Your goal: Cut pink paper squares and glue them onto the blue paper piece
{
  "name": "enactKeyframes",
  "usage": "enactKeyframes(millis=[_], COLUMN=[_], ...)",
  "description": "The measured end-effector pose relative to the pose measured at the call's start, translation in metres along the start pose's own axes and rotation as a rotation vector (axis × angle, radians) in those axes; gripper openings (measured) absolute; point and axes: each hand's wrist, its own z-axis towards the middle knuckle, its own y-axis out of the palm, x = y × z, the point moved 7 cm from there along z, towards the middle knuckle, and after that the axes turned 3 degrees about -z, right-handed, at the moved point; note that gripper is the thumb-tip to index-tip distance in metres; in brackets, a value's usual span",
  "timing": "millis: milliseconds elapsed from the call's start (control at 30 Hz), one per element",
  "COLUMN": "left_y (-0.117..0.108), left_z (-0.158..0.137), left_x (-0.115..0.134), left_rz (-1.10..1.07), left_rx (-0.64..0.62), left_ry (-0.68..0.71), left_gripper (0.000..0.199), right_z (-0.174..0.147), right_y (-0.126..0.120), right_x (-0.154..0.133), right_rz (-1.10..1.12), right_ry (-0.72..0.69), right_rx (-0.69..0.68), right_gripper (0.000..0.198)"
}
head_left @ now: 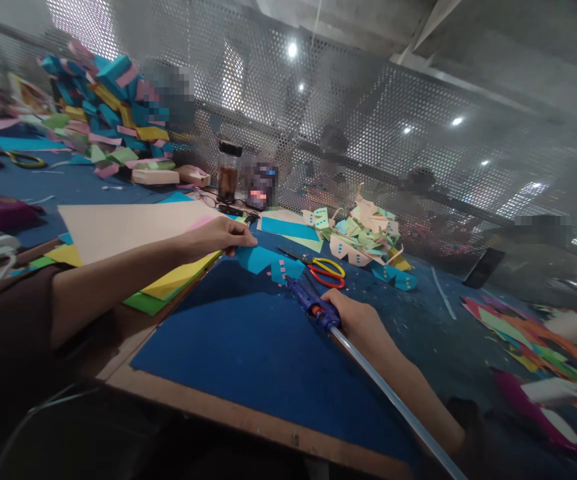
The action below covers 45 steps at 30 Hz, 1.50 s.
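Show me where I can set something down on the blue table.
The biggest bare patch is blue tabletop between the brown wooden front edge and the purple glue gun. Another, specked, lies between the right hand and the multicoloured paper strips. It's crowded around the red-and-yellow scissors and peach-and-green paper pile.

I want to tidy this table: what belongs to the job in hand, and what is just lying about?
Seemingly in use:
blue paper piece, in the left hand
small pink squares on it
glue gun, in the right hand
clear glue stick, running out of the gun's back

Seemingly just lying about:
scissors
lidded jar
pile of paper cut-outs
large pale sheet
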Motion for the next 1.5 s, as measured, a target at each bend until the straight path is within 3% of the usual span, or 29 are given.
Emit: enactKeyframes(millis=[1500], left_y=[-0.0011], left_z=[-0.0001], left_x=[-0.0001], left_rz=[-0.061], left_rx=[0.031], left_ry=[-0.015], left_gripper=[0.025], right_z=[0.0008], right_y=[-0.0005], right_x=[-0.0015], right_rz=[0.005], right_ry=[0.004], right_rx=[-0.002], right_gripper=[0.012])
